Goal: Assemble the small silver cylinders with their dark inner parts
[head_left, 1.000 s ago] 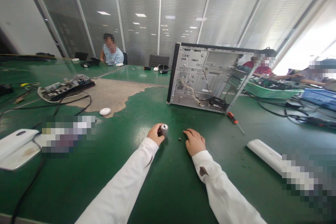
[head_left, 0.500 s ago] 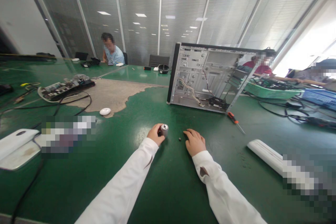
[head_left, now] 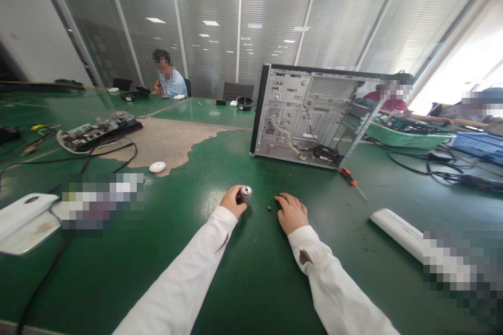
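Note:
My left hand point(head_left: 233, 202) is wrapped round a small silver metal cylinder point(head_left: 246, 196), which stands upright on the green table point(head_left: 251, 251). A dark spot shows on the cylinder's top face. To the right of it lies a tiny dark part point(head_left: 269, 209), between my two hands. My right hand point(head_left: 292, 212) rests on the table just right of that part, palm down, with the fingers bent a little and nothing visible in them.
An open computer case point(head_left: 314, 115) stands ahead, with a screwdriver point(head_left: 349, 178) by its lower right corner. Left are a white round disc point(head_left: 157, 167), cables and an opened device point(head_left: 94, 133). Right are a white bar point(head_left: 396, 230) and a green basket point(head_left: 412, 138). People sit beyond.

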`<state>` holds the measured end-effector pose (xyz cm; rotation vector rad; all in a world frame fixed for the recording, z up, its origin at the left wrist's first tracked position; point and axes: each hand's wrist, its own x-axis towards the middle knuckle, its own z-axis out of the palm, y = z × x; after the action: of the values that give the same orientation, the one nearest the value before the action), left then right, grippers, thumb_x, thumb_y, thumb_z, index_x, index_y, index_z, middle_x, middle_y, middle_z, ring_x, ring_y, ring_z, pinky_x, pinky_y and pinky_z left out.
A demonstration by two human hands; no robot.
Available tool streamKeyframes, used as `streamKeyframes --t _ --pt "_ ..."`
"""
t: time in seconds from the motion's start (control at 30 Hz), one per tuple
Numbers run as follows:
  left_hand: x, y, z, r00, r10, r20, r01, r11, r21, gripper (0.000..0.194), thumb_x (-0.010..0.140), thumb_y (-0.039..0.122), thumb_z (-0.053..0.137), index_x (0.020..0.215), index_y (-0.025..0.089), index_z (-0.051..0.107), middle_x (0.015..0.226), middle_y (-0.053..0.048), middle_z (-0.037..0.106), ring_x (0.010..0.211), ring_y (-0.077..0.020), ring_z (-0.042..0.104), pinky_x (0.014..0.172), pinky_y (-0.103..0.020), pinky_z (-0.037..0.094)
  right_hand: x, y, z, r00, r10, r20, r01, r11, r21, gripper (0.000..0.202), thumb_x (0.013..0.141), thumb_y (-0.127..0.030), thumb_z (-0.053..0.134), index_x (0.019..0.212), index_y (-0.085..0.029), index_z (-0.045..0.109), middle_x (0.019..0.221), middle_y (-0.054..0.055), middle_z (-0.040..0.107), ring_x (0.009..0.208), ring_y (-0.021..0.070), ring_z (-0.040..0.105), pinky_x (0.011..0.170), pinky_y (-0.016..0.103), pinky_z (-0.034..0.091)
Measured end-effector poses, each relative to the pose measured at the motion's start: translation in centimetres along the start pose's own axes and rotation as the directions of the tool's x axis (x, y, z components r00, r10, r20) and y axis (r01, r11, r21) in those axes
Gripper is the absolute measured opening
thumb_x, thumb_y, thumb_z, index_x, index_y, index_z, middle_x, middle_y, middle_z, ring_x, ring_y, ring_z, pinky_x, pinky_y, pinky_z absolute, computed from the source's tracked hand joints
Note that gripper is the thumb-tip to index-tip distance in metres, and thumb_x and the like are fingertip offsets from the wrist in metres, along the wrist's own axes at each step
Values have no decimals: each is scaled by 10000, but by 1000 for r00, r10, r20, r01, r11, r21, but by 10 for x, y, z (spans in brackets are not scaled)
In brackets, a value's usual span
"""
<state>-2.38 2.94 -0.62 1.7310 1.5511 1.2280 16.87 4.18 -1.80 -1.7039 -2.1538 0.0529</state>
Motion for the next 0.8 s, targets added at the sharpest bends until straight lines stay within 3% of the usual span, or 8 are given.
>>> streamKeyframes --t 0.4,0.57,0.67,0.8 --pt "0 2 0 999 -33 5 33 997 -66 454 496 -30 443 913 126 530 908 -54 570 832 -162 543 735 -271 449 -2 -2 -3 988 -47 -148 63 992 111 414 624 -92 386 991 -223 528 1048 57 527 999 210 428 825 396 322" --pt "-1 2 3 992 -10 123 31 985 -170 418 498 -52 402 826 121 596 827 -40 602 757 -139 573 712 -253 460 -13 -22 -22 909 -302 -289 386 872 301 399 682 -137 408 1075 -186 458 1047 84 499 971 197 451 811 359 378" --pt "-5 5 5 978 10 210 38 974 -222 367 512 -29 421 797 110 607 760 -32 616 690 -128 584 677 -238 467 -24 -38 -25 885 -391 -252 464 785 411 408 709 -177 434 1116 -189 409 1027 90 501 948 192 466 792 345 407" --pt "-11 13 6 956 -53 288 123 965 -232 313 538 35 460 811 121 587 663 -1 609 507 -91 555 505 -199 455 -33 -50 -22 895 -404 -187 444 771 456 409 703 -207 480 1103 -190 400 1009 79 526 923 192 482 801 359 408"
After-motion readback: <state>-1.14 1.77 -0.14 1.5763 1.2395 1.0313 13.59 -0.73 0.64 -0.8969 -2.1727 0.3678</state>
